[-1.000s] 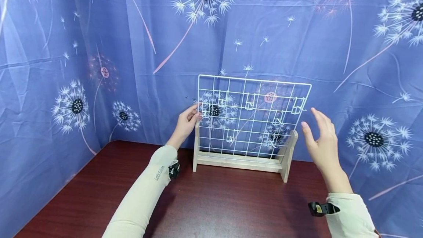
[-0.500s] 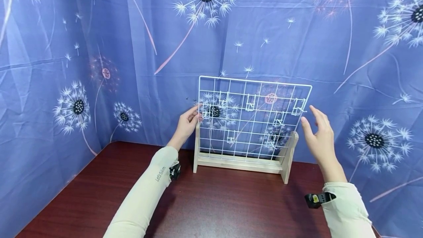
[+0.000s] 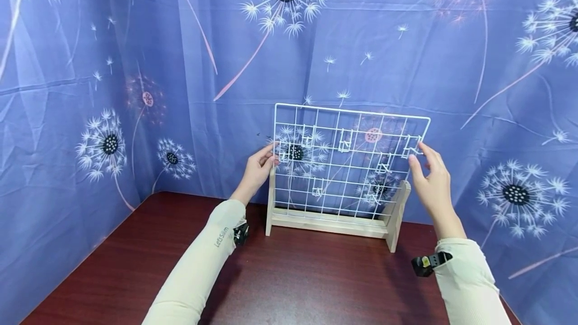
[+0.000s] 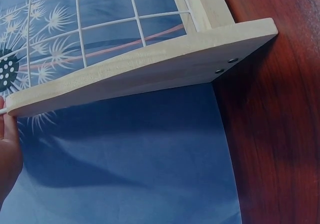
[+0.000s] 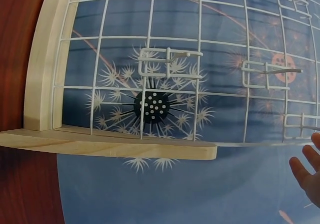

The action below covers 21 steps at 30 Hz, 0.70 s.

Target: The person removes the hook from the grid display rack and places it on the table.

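A white wire grid panel [image 3: 352, 111] stands upright in a pale wooden stand [image 3: 329, 224]. My left hand [image 3: 256, 170] pinches the panel's left edge wire just above the stand's side post, thumb in front; at the left wrist view's border only part of this hand [image 4: 9, 154] shows. At the panel's right edge is my right hand [image 3: 435, 179], thumb and fingers spread, fingertips right by the edge wire and the upper right wire hook [image 3: 410, 151]. Several more white wire hooks hang on the grid, among them one low down [image 5: 170, 64] in the right wrist view.
The dark red wooden table [image 3: 289, 275] extends in front of the stand. Behind and to the left hangs a blue curtain [image 3: 253, 64] printed with dandelions, close behind the panel. Black cameras are strapped to both wrists, such as the right wrist camera [image 3: 423, 266].
My right hand has moved left and in to the panel's right edge. My left hand keeps its hold on the left edge. The head view has shifted slightly.
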Available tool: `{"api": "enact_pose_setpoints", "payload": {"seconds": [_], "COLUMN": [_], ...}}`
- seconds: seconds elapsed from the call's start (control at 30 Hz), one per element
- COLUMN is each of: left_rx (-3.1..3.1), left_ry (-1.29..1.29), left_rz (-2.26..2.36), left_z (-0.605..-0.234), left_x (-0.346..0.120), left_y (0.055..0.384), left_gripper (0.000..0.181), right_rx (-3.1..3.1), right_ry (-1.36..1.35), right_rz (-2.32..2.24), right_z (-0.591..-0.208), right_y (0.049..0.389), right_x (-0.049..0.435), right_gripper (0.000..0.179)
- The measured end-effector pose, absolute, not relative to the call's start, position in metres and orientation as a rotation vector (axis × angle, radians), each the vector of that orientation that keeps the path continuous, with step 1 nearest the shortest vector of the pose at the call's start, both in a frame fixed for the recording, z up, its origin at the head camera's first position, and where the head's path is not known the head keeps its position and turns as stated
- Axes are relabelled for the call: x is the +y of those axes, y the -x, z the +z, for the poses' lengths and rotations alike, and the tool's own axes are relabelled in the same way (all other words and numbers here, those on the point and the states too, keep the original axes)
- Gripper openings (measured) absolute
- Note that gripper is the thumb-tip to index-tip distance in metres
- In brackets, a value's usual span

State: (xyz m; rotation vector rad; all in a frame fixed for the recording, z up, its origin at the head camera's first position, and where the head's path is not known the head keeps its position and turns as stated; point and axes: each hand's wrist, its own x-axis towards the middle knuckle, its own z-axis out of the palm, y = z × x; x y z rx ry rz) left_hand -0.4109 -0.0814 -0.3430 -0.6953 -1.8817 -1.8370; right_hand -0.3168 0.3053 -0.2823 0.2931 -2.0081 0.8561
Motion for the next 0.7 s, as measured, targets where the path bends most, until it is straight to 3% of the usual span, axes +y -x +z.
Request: {"api": "enact_pose_setpoints", "payload": {"seconds": [0.5, 0.7], "left_rx": [-1.920, -1.907], "left_ry": [0.655, 0.686], "left_rz": [-1.838, -1.855], "left_z": [-0.343, -0.331], "left_x": [-0.083, -0.081], "left_y": [0.409, 0.394], "left_gripper": [0.042, 0.042], "right_rx": [-2.008, -2.005], "right_ry": [-0.270, -0.270], "right_rz": [0.866, 0.850], "right_z": [-0.281, -0.279], "right_y": [0.324, 0.324], "right_x": [0.305, 0.306], "right_gripper": [0.035, 0.033]}}
